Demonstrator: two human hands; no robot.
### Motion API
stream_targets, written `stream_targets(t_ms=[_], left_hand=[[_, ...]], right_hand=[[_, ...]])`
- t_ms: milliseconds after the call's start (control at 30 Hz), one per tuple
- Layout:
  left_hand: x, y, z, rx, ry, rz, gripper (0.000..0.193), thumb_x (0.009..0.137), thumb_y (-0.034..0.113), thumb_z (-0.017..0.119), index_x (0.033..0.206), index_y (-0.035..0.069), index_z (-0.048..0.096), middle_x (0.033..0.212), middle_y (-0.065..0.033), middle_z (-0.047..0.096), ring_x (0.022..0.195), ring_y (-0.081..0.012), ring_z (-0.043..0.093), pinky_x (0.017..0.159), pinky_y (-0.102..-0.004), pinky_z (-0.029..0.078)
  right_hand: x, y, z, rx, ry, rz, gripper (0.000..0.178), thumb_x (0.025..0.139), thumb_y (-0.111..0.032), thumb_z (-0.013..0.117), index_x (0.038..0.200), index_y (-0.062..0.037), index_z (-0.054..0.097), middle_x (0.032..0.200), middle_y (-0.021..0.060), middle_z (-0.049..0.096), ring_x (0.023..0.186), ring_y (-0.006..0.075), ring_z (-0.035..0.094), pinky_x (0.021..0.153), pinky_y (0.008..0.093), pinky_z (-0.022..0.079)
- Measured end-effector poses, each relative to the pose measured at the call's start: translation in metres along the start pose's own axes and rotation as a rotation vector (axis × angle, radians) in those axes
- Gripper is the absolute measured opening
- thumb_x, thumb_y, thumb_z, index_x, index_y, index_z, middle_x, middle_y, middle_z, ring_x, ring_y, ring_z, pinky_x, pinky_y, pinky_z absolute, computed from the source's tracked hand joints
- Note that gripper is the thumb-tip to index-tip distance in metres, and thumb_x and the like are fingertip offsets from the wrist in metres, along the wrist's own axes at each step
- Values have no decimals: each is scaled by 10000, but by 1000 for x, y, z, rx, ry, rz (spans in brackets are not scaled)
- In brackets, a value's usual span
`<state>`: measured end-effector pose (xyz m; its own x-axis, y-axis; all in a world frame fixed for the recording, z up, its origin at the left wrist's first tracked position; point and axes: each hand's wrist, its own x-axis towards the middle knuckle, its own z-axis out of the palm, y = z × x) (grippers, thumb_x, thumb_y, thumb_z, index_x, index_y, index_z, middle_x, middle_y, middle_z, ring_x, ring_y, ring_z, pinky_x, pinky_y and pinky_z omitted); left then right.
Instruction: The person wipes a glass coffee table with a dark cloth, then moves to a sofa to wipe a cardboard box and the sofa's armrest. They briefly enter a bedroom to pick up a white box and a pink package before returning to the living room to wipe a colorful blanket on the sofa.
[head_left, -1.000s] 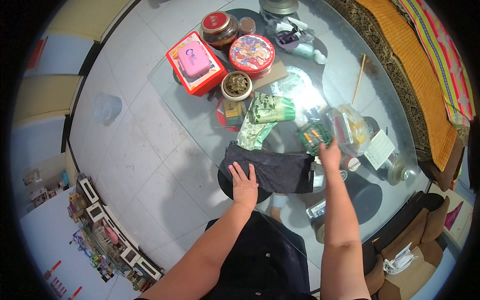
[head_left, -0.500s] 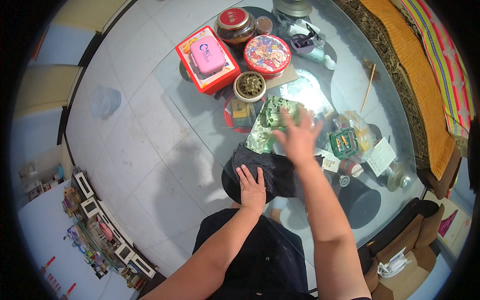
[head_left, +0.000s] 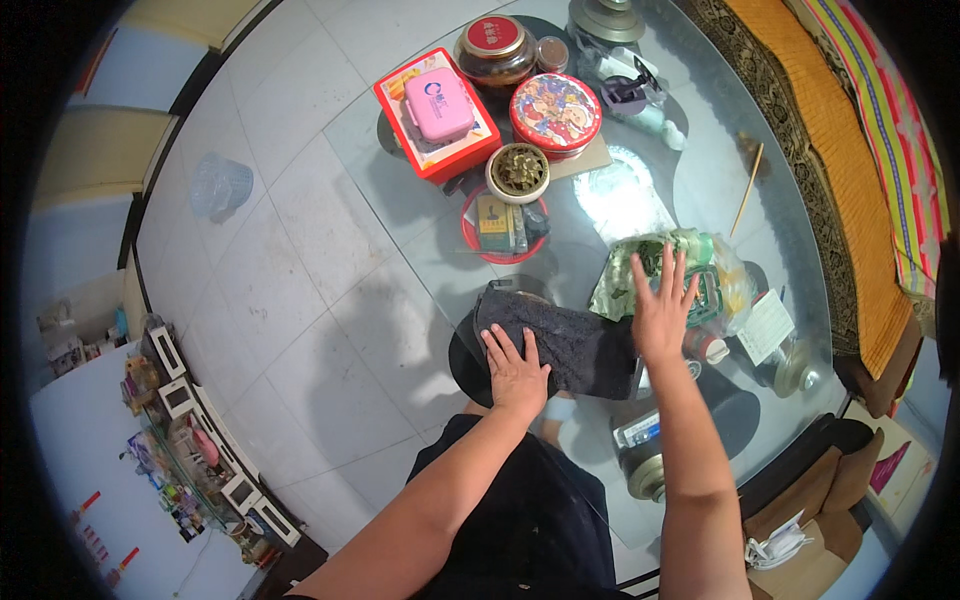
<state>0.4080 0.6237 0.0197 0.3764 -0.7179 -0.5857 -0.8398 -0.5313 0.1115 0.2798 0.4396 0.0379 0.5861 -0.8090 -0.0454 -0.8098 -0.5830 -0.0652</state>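
A folded dark grey cloth (head_left: 590,350) lies near the table's front edge. My left hand (head_left: 517,372) rests on its left part, palm down with the fingers spread. Over at the right, my right hand (head_left: 662,305) is stretched out flat with fingers apart, above the cloth's right end. Beneath its fingers is a crumpled green patterned wrapper or bag (head_left: 617,277); whether the fingers press on it I cannot tell. The wrapper partly covers a green glass ashtray (head_left: 708,295).
On the glass table stand a red box (head_left: 455,160) bearing a pink case (head_left: 440,105), a round red tin (head_left: 556,112), a lidded jar (head_left: 495,62) and a small pot (head_left: 519,173). A red-rimmed round tray (head_left: 483,254) shows nearby. A stick (head_left: 747,190) and a paper (head_left: 765,328) lie rightward.
My right hand has moved right and a little nearer, and the green wrapper has shifted right with it, uncovering the red-rimmed tray. My left hand stays on the cloth.
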Motion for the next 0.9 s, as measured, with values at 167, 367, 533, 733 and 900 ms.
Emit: stream_targets(t_ms=[167, 367, 533, 733, 900], left_hand=[[50, -21, -26, 16, 193, 102, 675, 868, 372, 573, 1433, 104, 319, 1472, -327, 131, 1368, -488, 120, 1109, -502, 192], [116, -94, -79, 172, 199, 377, 640, 881, 360, 563, 1441, 167, 319, 1500, -247, 160, 1386, -423, 144, 1117, -458, 207], [144, -150, -79, 263, 360, 341, 635, 866, 319, 586, 1431, 170, 337, 1479, -238, 229, 1379, -405, 198, 1101, -429, 263], [162, -192, -97, 133, 473, 268, 627, 841, 224, 601, 1408, 111, 358, 1450, -262, 263, 1323, -438, 291, 996, -442, 410], [152, -171, -76, 43, 457, 145, 586, 865, 141, 543, 1416, 99, 346, 1463, -262, 238, 1345, -435, 249, 1023, -436, 384]], right_hand=[[-80, -74, 3, 268, -53, -98, 553, 808, -163, 615, 1341, -184, 468, 1402, 139, 372, 1317, 357, 314, 1094, 551, 207], [-100, -124, 24, 316, -351, -144, 589, 851, -213, 588, 1389, -101, 377, 1451, 144, 325, 1334, 312, 311, 1106, 486, 207], [-32, -156, 17, 341, -252, -92, 628, 848, -247, 600, 1411, -119, 352, 1484, 162, 263, 1364, 329, 259, 1111, 483, 198], [26, -178, 46, 206, -330, -17, 673, 887, -400, 548, 1465, -214, 255, 1536, 134, 137, 1416, 297, 137, 1131, 469, 140], [16, -163, 52, 195, -341, -80, 688, 893, -454, 517, 1475, -236, 221, 1552, 96, 100, 1427, 272, 109, 1135, 470, 136]])
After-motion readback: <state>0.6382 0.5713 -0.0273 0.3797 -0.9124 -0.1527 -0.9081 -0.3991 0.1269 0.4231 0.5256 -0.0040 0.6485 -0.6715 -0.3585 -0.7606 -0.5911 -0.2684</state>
